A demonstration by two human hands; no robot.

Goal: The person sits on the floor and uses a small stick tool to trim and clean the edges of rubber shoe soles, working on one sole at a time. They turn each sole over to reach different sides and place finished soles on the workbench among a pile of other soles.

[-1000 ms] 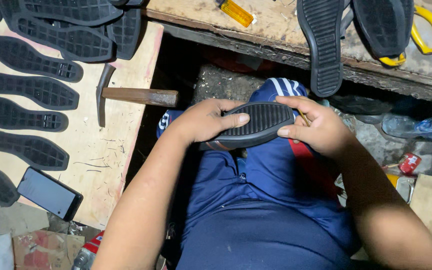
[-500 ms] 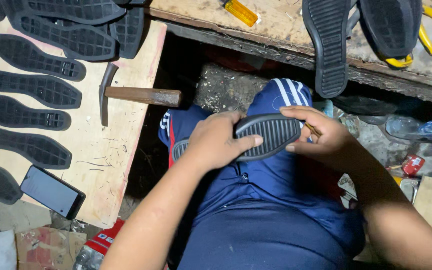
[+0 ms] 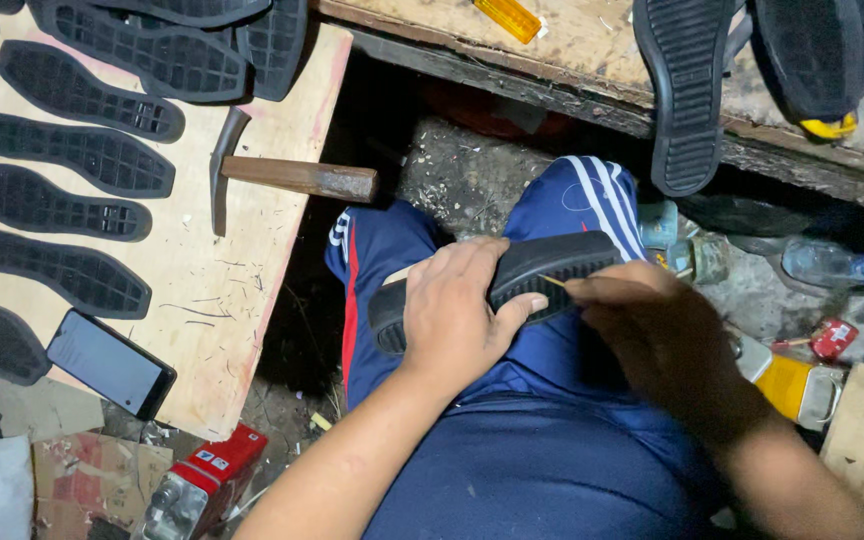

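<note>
A black rubber shoe sole [image 3: 542, 275] is held on edge over the lap, above the blue track trousers [image 3: 552, 470], with its ribbed tread turned toward the camera. The left hand [image 3: 452, 315] is clamped around the middle of the sole, fingers over the top edge and thumb pressed against the tread. The right hand [image 3: 652, 330] is closed in a pinch on a thin, pale stick-like tool [image 3: 553, 283], whose tip is laid against the tread just beside the left thumb; what kind of tool it is cannot be told. To the left, a wooden board [image 3: 252, 300] is seen, on which a row of black soles [image 3: 62, 200] is laid flat with their moulded undersides up. A hammer [image 3: 282, 178] with a wooden handle is rested near the board's edge, and a dark phone [image 3: 110, 362] lies at its lower corner. Two more soles [image 3: 687, 90] are propped on the workbench [image 3: 592, 50] above.
</note>
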